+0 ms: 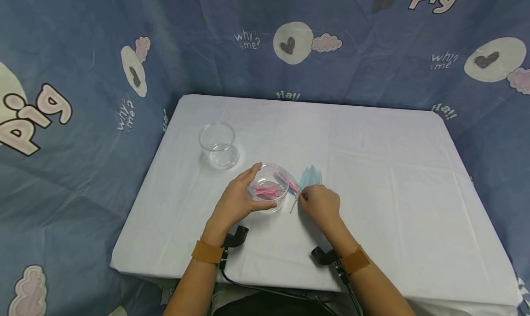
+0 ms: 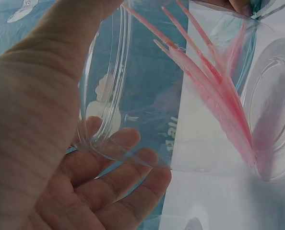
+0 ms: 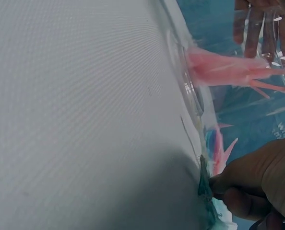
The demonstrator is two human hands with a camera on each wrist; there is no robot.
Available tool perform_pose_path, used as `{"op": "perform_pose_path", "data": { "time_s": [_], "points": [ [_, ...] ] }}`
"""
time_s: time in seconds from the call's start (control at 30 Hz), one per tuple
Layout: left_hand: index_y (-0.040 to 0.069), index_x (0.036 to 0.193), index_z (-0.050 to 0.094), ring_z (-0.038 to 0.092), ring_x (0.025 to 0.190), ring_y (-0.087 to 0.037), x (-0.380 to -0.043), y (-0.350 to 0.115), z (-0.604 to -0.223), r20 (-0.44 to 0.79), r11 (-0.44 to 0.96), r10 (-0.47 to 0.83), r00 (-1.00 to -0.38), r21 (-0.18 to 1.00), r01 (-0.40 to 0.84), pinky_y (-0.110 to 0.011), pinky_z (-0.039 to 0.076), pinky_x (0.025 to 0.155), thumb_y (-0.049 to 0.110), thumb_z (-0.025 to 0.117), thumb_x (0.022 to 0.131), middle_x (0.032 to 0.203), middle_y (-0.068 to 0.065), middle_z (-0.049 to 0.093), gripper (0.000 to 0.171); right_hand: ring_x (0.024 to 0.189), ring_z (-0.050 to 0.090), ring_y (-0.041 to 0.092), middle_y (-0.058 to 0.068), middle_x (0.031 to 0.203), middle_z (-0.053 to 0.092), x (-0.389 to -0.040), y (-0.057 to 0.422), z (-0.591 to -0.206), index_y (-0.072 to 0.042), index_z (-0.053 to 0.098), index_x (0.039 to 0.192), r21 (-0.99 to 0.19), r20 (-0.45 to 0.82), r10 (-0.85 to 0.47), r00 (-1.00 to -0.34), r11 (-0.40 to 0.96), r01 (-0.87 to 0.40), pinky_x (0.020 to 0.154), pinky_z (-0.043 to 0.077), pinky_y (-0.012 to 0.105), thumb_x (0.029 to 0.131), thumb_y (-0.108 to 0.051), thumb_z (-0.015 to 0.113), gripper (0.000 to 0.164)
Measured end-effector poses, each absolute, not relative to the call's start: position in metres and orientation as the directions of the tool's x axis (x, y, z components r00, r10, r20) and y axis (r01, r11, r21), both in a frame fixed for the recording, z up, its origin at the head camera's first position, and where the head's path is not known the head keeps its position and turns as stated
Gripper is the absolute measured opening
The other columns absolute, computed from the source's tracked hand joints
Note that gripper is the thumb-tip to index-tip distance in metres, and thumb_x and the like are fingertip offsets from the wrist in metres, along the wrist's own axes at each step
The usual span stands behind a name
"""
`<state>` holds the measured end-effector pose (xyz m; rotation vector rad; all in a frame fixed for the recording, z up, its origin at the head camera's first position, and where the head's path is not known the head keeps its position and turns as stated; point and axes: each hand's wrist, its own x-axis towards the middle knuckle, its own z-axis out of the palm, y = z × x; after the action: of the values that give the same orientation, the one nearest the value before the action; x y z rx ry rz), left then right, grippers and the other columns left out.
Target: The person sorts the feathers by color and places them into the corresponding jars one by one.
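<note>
My left hand [image 1: 238, 198] holds a clear plastic cup [image 1: 283, 197] near its rim, thumb on the near side and fingers round the far side. Inside the cup, several pink feathers [image 2: 219, 96] lean with their thin quills toward the mouth. Just right of the cup, my right hand [image 1: 320, 205] pinches a blue feather [image 3: 203, 184] low over the table. Fanned-out light blue feathers [image 1: 311, 175] lie beyond the right fingers. Between hand and cup is a loose group of pink and blue feathers [image 1: 293, 183], partly hidden by the cup wall.
A second clear cup [image 1: 223, 158] stands upright farther back on the left. The white cloth-covered table [image 1: 393, 192] extends to the right. Printed blue curtains [image 1: 352, 77] hang behind and beside it. Wrist cameras [image 1: 236, 237] with cables sit on both forearms.
</note>
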<state>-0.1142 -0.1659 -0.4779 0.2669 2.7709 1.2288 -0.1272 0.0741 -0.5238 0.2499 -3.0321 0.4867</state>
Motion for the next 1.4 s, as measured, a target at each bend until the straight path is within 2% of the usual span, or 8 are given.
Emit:
{"op": "perform_pose_path", "data": {
  "time_s": [0.23,0.4,0.57,0.67,0.73,1.0,1.2,1.4],
  "points": [
    [0.023,0.157,0.036,0.046,0.141,-0.029,-0.114,-0.166,-0.477,-0.024,0.662,0.195,-0.98,0.74,0.114,-0.05,0.042,0.111,0.049,0.093,0.066,0.158,-0.007,0.042,0.111,0.049,0.048,0.014,-0.003,0.059,0.061,-0.126,0.076,-0.52,-0.017,0.074,0.071,-0.321,0.12,-0.143,-0.982,0.931,-0.175,0.038,0.034,0.032,0.086,-0.017,0.067,0.016],
    [0.023,0.158,0.035,0.045,0.142,-0.029,-0.113,-0.167,-0.476,-0.023,0.662,0.198,-0.98,0.74,0.116,-0.05,0.041,0.111,0.052,0.092,0.066,0.158,-0.006,0.041,0.112,0.051,0.048,0.012,-0.002,0.072,0.066,-0.123,0.084,-0.505,-0.015,0.077,0.081,-0.36,0.154,-0.144,-0.977,0.913,-0.192,0.04,0.035,0.029,0.086,-0.021,0.068,0.012],
    [0.023,0.158,0.035,0.044,0.142,-0.029,-0.114,-0.168,-0.477,-0.017,0.658,0.197,-0.98,0.744,0.12,-0.051,0.041,0.112,0.053,0.091,0.067,0.158,-0.007,0.042,0.111,0.042,0.031,0.008,0.003,0.074,0.073,-0.118,0.094,-0.481,-0.012,0.078,0.089,-0.424,0.209,-0.149,-0.967,0.877,-0.226,0.037,0.025,0.025,0.09,-0.019,0.066,0.014],
    [0.023,0.158,0.035,0.044,0.143,-0.03,-0.113,-0.168,-0.477,-0.016,0.657,0.197,-0.98,0.745,0.12,-0.051,0.04,0.112,0.053,0.091,0.067,0.158,-0.008,0.042,0.11,0.041,0.022,0.006,0.005,0.076,0.074,-0.115,0.101,-0.467,-0.009,0.078,0.092,-0.475,0.247,-0.157,-0.956,0.841,-0.261,0.037,0.021,0.024,0.092,-0.016,0.066,0.014],
    [0.023,0.158,0.035,0.044,0.142,-0.03,-0.113,-0.168,-0.478,-0.016,0.656,0.2,-0.98,0.745,0.121,-0.052,0.041,0.112,0.053,0.091,0.067,0.158,-0.008,0.042,0.11,0.041,0.022,0.005,0.005,0.08,0.075,-0.112,0.104,-0.458,-0.008,0.077,0.091,-0.495,0.286,-0.162,-0.944,0.819,-0.291,0.038,0.023,0.024,0.092,-0.013,0.066,0.012],
    [0.025,0.158,0.034,0.044,0.142,-0.03,-0.114,-0.168,-0.479,-0.02,0.656,0.199,-0.98,0.745,0.119,-0.052,0.04,0.112,0.055,0.09,0.067,0.158,-0.007,0.042,0.111,0.048,0.041,0.006,-0.001,0.084,0.073,-0.1,0.107,-0.433,-0.012,0.077,0.094,-0.538,0.418,-0.195,-0.887,0.734,-0.415,0.042,0.036,0.023,0.091,-0.012,0.073,0.005],
    [0.026,0.158,0.034,0.047,0.139,-0.029,-0.113,-0.168,-0.479,-0.014,0.653,0.201,-0.98,0.747,0.123,-0.052,0.042,0.11,0.056,0.09,0.067,0.157,-0.006,0.043,0.111,0.054,0.042,0.005,-0.006,0.089,0.072,-0.095,0.097,-0.427,-0.014,0.077,0.096,-0.57,0.419,-0.31,-0.854,0.642,-0.513,0.048,0.039,0.022,0.092,-0.011,0.074,0.006],
    [0.027,0.158,0.034,0.05,0.136,-0.03,-0.114,-0.169,-0.479,-0.006,0.646,0.207,-0.978,0.752,0.132,-0.052,0.046,0.107,0.056,0.089,0.068,0.157,-0.007,0.043,0.109,0.061,0.046,0.007,-0.008,0.087,0.069,-0.102,0.084,-0.43,-0.016,0.078,0.094,-0.544,0.364,-0.366,-0.856,0.663,-0.515,0.053,0.042,0.023,0.092,-0.016,0.074,0.004]
  ]
}}
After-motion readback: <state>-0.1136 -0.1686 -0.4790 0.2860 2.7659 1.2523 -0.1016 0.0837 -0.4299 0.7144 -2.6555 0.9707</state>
